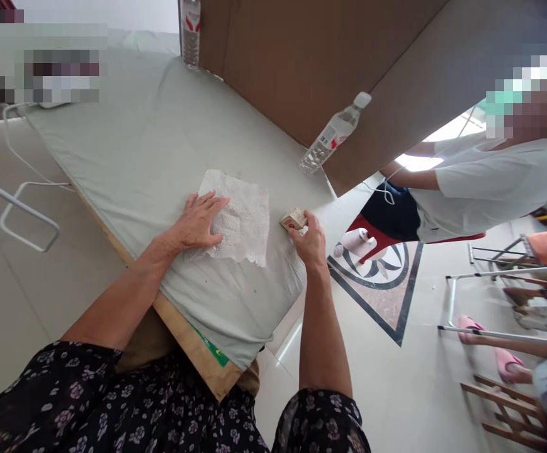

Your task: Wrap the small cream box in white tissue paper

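From my head view, my left hand [192, 225] lies palm down with its fingers spread, on the left part of a thin, crinkled white sheet [247, 217]; it presses rather than grips. My right hand [311, 244] is partly closed, thumb and fingers on the near right end of a small box [294, 219]. The box is just beside the sheet's right edge, over the cloth-covered counter [112, 138]. I judge this as a moment of steadying the sheet and handling the box. Any lift of the box calls for a secure pinch on its sides; any shift of the sheet calls for a light touch, as it looks easy to crease or tear.

My right fingers hide one end of the box, and its print is too small to read. I cannot tell whether its underside touches the cloth. My left palm covers part of the sheet, whose material is unclear. Beyond, a bottle [332, 138] is beside a large cardboard panel [292, 69]; another bottle [191, 38] is cut off at the top. Blurred blocks mask part of the far left corner and another person's head above a white sleeve [466, 170].
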Available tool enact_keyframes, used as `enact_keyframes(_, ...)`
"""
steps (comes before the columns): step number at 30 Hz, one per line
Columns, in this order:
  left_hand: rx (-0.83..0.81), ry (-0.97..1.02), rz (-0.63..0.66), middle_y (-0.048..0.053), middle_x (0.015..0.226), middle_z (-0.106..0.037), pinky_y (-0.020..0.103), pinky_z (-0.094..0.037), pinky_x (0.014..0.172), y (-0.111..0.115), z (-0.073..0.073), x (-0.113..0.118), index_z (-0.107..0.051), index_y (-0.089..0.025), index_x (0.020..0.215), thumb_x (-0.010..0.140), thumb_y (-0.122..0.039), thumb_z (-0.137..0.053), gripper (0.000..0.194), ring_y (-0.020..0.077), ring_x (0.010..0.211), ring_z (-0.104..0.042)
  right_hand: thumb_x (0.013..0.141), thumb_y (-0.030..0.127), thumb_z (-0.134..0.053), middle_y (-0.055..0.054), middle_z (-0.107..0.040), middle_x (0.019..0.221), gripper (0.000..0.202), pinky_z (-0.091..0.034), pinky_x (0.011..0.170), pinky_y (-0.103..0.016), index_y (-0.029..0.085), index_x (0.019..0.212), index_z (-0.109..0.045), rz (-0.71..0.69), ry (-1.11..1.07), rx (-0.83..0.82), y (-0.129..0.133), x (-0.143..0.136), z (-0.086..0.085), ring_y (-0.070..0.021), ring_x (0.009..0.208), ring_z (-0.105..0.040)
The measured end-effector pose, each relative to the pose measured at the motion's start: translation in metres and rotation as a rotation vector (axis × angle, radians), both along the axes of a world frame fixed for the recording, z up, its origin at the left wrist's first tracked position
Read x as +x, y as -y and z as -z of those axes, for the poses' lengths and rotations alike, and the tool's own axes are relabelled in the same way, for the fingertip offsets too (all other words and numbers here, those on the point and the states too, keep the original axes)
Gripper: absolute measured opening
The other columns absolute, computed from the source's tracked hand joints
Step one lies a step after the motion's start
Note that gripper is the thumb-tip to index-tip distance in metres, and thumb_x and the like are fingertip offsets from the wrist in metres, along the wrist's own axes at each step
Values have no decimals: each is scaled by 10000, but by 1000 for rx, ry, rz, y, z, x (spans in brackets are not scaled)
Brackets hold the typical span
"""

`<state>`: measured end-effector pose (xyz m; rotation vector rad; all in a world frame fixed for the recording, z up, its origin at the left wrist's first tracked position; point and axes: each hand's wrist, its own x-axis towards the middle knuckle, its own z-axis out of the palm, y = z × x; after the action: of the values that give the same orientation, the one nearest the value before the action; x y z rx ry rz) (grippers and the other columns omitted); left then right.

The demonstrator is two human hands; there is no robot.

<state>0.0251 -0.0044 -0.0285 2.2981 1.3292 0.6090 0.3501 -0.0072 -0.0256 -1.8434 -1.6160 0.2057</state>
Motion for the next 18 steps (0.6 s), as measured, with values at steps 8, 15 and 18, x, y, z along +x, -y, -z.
enact_keyframes(8,-42,-50,13,219,1615,-476,615,-129,1284,0,1,-4,-376,-157,1615,732,-416,-703,977,444,1563,-329,866,426,-755,-140,-525,1597,663,-367,1221,-579,279,1483,-562,-541,115,-96,40,-78,-14,-352,1495,-462)
enact_keyframes(15,-100,-153,80,184,1680,-399,606,-80,1305,-1,-3,-11,-311,-175,1647,759,-550,-744,1057,434,1610,-225,849,560,-771,-146,-478,1644,795,-342,1244,-579,254,1540,-523,-683,175,-272,52,-70,-7,-360,1545,-411)
enact_keyframes(18,-99,-184,78,165,1704,-370,594,-94,1312,-1,-7,-13,-309,-187,1649,804,-552,-688,995,413,1622,-205,887,529,-721,-146,-555,1571,646,-382,1209,-579,255,1460,-600,-600,146,-190,51,-55,-10,-355,1484,-483)
